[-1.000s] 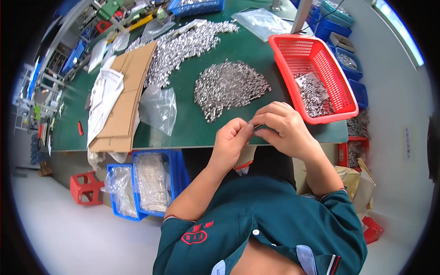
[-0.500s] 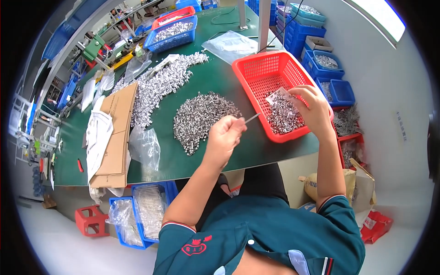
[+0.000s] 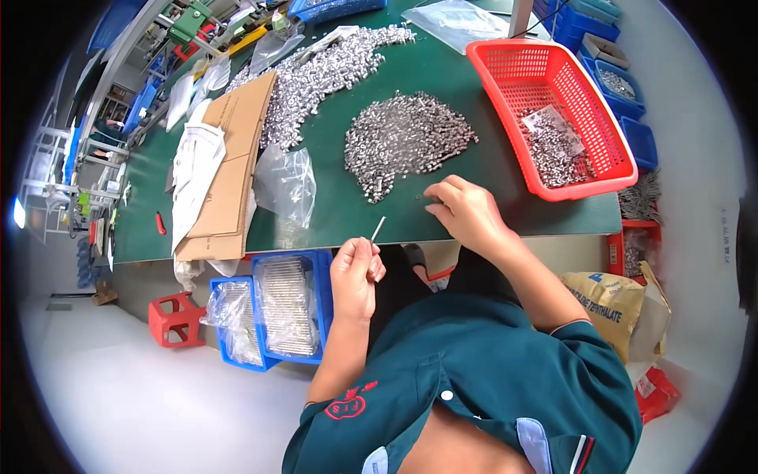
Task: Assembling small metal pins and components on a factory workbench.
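My left hand (image 3: 357, 272) is closed around a thin metal rod (image 3: 378, 229) that sticks up past the table's near edge. My right hand (image 3: 464, 212) rests on the green table (image 3: 505, 189) with its fingertips pinching at a tiny part beside a heap of small silver metal pieces (image 3: 407, 138). The two hands are apart. A red plastic basket (image 3: 568, 71) to the right holds more silver pieces and a small clear bag.
A longer spread of silver parts (image 3: 324, 71) lies further back, beside flat cardboard (image 3: 229, 166) and clear plastic bags (image 3: 286, 186). Blue bins (image 3: 272, 312) with bagged rods and a red stool (image 3: 174, 320) stand on the floor at left. Blue crates and a brown sack (image 3: 612, 300) are at right.
My right hand came back from the red basket to the table near the silver heap. My left hand dropped toward the table's near edge, still holding the rod.
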Motion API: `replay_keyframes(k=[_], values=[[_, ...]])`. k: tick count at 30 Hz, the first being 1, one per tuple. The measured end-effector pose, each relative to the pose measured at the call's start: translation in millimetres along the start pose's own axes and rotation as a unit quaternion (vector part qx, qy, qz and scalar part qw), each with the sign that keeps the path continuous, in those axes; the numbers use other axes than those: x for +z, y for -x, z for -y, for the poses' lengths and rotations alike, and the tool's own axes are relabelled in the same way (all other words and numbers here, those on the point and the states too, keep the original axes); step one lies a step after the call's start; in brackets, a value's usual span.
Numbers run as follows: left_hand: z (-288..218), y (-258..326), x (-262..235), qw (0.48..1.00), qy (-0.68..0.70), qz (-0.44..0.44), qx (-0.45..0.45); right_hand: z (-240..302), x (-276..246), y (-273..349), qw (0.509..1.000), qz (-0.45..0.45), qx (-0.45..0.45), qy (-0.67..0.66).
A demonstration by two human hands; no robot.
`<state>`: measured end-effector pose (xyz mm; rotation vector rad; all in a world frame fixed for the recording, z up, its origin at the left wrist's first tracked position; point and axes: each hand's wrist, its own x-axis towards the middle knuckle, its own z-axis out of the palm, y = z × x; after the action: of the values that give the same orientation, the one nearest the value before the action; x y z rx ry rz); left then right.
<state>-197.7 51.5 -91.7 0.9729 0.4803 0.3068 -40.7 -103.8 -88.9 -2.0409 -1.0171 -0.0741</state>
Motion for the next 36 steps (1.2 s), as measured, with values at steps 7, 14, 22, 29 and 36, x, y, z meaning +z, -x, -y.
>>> replay_keyframes(k=[7, 14, 22, 29, 36], values=[[14, 10, -14, 0.999, 0.029, 0.015, -0.030, -2, 32, -8, 0.992, 0.013, -0.006, 0.127], [14, 3, -7, 0.998, -0.005, 0.049, -0.035, 35, 12, 2, 0.903, 0.109, 0.228, -0.347], [19, 4, -10, 0.997, -0.041, 0.053, -0.025, 41, 13, 8, 0.883, 0.156, 0.223, -0.381], [17, 8, -9, 0.994, 0.002, 0.091, -0.053, 41, 10, 8, 0.859, 0.212, 0.213, -0.415], [20, 4, -2, 0.996, 0.001, 0.082, -0.039, 50, 6, 7, 0.909, 0.257, 0.168, -0.281]])
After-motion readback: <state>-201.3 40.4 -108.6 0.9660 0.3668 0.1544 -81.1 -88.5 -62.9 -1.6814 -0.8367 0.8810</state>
